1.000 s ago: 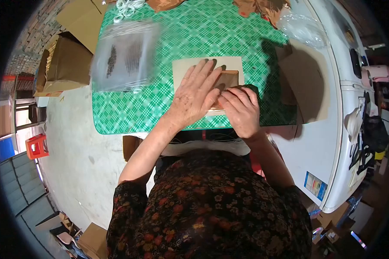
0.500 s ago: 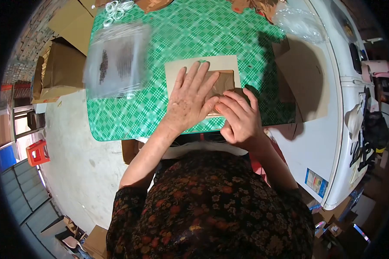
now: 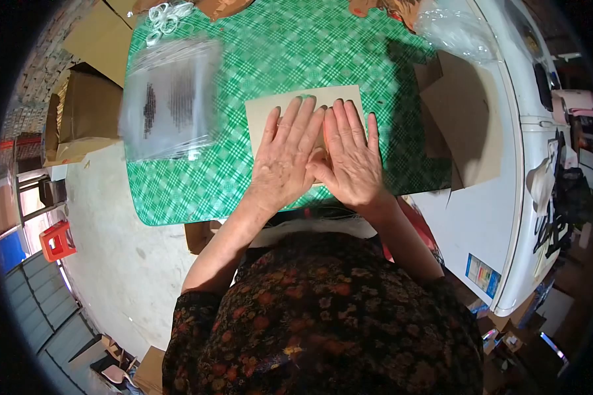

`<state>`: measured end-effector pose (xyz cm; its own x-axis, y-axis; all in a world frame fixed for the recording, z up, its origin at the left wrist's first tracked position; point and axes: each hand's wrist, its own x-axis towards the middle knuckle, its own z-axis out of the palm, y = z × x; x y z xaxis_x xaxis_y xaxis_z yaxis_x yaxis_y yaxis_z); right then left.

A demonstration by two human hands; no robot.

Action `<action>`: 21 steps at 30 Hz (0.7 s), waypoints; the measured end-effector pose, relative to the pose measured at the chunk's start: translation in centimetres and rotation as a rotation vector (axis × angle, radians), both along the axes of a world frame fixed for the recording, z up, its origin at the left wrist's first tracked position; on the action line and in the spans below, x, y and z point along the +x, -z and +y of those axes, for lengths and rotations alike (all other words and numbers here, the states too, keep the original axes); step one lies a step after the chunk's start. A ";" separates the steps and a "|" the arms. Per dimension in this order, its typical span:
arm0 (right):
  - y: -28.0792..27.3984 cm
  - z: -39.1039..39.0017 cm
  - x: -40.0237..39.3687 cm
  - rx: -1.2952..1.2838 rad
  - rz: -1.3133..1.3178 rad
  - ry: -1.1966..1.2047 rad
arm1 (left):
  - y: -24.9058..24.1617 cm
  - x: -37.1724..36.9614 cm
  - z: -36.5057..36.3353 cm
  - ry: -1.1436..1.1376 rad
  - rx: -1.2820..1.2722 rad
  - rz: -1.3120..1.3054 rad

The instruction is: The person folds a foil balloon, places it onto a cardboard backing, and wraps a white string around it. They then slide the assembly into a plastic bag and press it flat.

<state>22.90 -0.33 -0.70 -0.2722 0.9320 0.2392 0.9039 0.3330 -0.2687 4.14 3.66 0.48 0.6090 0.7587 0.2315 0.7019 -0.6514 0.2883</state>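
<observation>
A beige sheet (image 3: 260,112) lies near the front edge of the table with the green checked cover (image 3: 277,52). My left hand (image 3: 286,158) rests flat on it, palm down, fingers stretched towards the far side. Beside it my right hand (image 3: 351,155) also lies flat on the sheet, fingers extended. The two thumbs meet near the middle. Both hands hide most of the sheet and the brown piece on it; only a sliver of brown shows between them.
On the table's left lies a stack of clear plastic sleeves (image 3: 171,99), with white string (image 3: 168,16) behind. Clear plastic (image 3: 454,33) sits at the back right, above cardboard (image 3: 468,118). An open carton (image 3: 92,115) stands left of the table, a red stool (image 3: 58,241) further off.
My right hand has turned from curled fingers at the brown piece's right side to lying flat over it. My left hand stays flat on the sheet. The view has shifted slightly.
</observation>
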 end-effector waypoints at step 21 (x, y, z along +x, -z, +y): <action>-0.4 0.0 -0.3 -0.024 -0.064 0.060 | -5.4 -5.4 -0.4 -0.471 -0.341 -0.627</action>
<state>22.61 -0.30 -0.27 -0.2301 0.9522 0.2009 0.9375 0.2723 -0.2167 -1.22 3.22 5.93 0.0479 0.9899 0.1334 0.5226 -0.1386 0.8412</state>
